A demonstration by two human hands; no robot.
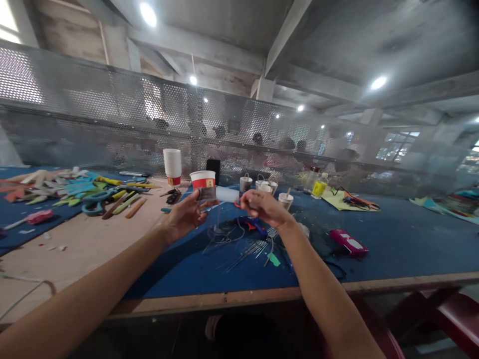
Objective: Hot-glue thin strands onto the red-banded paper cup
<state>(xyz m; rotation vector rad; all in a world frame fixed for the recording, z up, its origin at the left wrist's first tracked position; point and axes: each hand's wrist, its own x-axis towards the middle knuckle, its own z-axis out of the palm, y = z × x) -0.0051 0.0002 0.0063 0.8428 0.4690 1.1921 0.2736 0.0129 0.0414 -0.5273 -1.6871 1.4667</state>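
My left hand (187, 212) is closed around a small grey roll-like piece (207, 194), thumb on its near side. From this piece a pale translucent strip (227, 194) stretches across to my right hand (267, 207). The fingers of that hand are pinched together at the strip's far end. Just behind the grey piece stands a red and white paper cup (203, 177). On the blue mat below the hands lie a blue glue gun (254, 227), several thin wires (247, 254) and a green scrap (274, 260).
Stacked paper cups (172, 167) stand back left, near scissors (99, 199), wooden-handled tools (125, 204) and coloured cut-outs (75, 187). Several small grey cups (285, 200) stand beyond my right hand. Farther right are a yellow-labelled bottle (319, 186) and a magenta box (348, 243). A perforated metal screen (220, 114) rises behind.
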